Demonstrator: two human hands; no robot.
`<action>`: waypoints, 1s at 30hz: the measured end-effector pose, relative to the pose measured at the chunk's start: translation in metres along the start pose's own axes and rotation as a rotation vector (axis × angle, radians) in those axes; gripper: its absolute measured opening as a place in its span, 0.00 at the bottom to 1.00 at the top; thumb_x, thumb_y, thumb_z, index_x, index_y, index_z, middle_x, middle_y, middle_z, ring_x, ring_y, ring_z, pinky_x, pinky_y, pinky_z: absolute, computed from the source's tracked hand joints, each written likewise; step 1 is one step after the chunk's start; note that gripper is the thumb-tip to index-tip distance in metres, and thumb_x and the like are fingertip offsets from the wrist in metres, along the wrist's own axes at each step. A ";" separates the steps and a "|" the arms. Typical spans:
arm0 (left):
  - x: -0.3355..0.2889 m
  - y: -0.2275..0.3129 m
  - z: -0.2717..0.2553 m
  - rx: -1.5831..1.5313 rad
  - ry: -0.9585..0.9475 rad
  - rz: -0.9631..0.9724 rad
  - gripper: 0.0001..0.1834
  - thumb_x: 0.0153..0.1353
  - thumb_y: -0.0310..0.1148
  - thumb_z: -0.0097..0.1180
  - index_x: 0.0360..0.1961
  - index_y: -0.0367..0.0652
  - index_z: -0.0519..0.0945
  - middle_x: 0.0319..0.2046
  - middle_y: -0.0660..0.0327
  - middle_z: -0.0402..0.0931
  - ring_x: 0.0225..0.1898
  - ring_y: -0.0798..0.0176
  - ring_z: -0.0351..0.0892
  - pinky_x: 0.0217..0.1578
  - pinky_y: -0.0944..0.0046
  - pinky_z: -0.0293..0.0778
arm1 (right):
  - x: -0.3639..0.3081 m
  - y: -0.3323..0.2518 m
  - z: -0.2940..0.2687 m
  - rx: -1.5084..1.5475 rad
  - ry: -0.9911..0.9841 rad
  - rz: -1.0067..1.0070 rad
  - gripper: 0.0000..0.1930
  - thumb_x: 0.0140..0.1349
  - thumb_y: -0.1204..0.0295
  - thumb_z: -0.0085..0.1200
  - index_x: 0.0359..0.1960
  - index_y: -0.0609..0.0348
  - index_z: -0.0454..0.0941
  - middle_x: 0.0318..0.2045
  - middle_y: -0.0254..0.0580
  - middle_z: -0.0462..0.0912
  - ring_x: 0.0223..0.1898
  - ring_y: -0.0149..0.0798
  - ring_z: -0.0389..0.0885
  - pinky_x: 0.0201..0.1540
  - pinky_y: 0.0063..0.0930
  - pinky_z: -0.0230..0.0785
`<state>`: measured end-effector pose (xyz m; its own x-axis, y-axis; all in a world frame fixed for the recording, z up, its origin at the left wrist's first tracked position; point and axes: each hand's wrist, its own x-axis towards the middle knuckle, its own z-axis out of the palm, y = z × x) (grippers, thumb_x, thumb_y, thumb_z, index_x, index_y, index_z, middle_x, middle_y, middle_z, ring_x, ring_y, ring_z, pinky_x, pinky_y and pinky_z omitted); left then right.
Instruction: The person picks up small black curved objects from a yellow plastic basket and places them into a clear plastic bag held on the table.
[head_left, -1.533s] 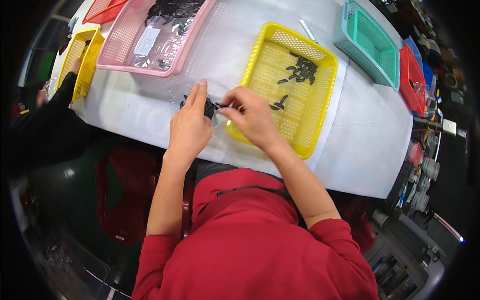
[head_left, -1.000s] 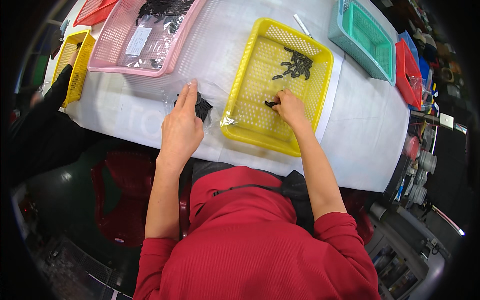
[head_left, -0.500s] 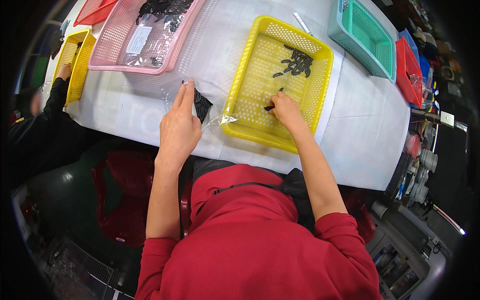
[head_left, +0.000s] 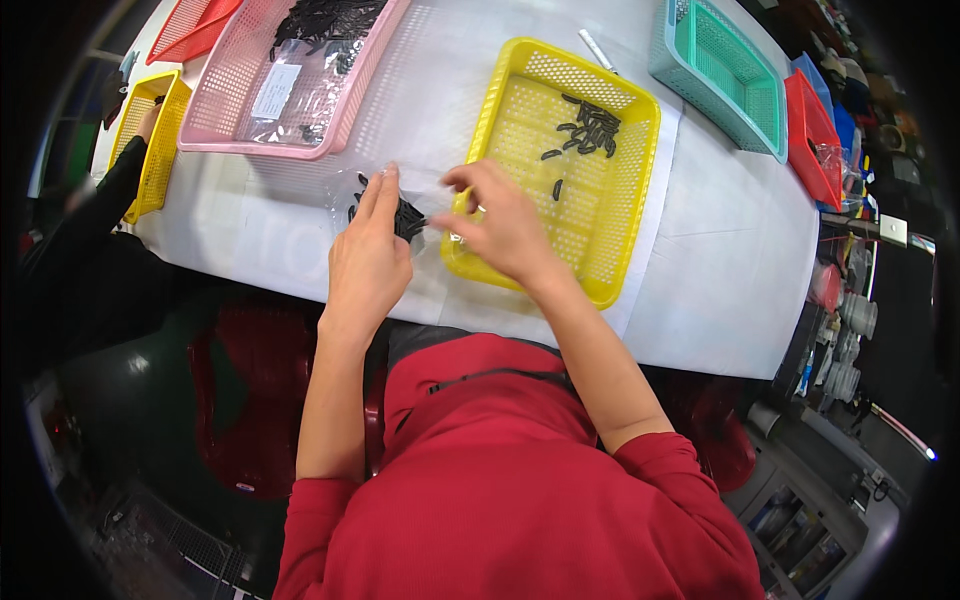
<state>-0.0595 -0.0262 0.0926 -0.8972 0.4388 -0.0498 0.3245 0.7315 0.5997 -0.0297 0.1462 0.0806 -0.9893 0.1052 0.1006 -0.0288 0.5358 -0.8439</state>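
Note:
A clear plastic bag (head_left: 345,190) of small black curved pieces (head_left: 408,218) lies on the table between the pink and yellow baskets. My left hand (head_left: 370,262) rests on it with straight fingers, hiding part of the bag. Beside the bag's right end, above the near left corner of the yellow basket (head_left: 625,240), is my right hand (head_left: 505,225), slightly blurred. Its thumb and fingers stand apart, and I see nothing between them. Inside that basket, a loose pile of the same black pieces (head_left: 597,132) lies toward the far right, with a single piece (head_left: 557,189) nearer me.
A pink basket (head_left: 335,140) at the far left holds black pieces and a labelled clear bag. Behind the yellow basket lies a white marker-like stick (head_left: 597,50). Green baskets (head_left: 722,108) and a red one (head_left: 815,150) stand right. Another person's arm (head_left: 115,190) reaches into a yellow basket (head_left: 160,165).
My right hand has left the yellow basket and moved left to the bag. Black pieces in the bag now lie more spread out. My left hand stays on the bag.

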 end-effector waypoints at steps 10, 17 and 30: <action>0.007 0.002 0.000 0.011 -0.004 0.030 0.36 0.48 0.16 0.46 0.64 0.34 0.60 0.61 0.41 0.63 0.44 0.39 0.76 0.42 0.49 0.74 | -0.013 0.161 -0.044 -0.665 0.049 0.650 0.11 0.52 0.63 0.63 0.31 0.56 0.79 0.34 0.46 0.81 0.38 0.48 0.80 0.39 0.41 0.71; 0.011 0.003 -0.004 -0.008 -0.028 -0.022 0.37 0.48 0.15 0.44 0.64 0.35 0.61 0.61 0.42 0.63 0.52 0.41 0.71 0.47 0.53 0.72 | 0.035 0.175 -0.072 -0.621 -0.075 0.320 0.09 0.49 0.68 0.63 0.30 0.55 0.78 0.26 0.42 0.82 0.33 0.48 0.81 0.36 0.40 0.70; 0.009 0.005 -0.006 -0.042 -0.034 -0.077 0.36 0.48 0.14 0.43 0.64 0.36 0.62 0.62 0.44 0.63 0.58 0.41 0.68 0.50 0.55 0.70 | 0.046 0.159 -0.075 -0.577 -0.265 0.327 0.11 0.51 0.67 0.63 0.33 0.53 0.77 0.35 0.39 0.81 0.38 0.44 0.80 0.40 0.38 0.71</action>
<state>-0.0678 -0.0215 0.0995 -0.9082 0.3998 -0.1241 0.2411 0.7420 0.6256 -0.0688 0.2994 -0.0091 -0.9380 0.1681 -0.3032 0.2827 0.8773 -0.3879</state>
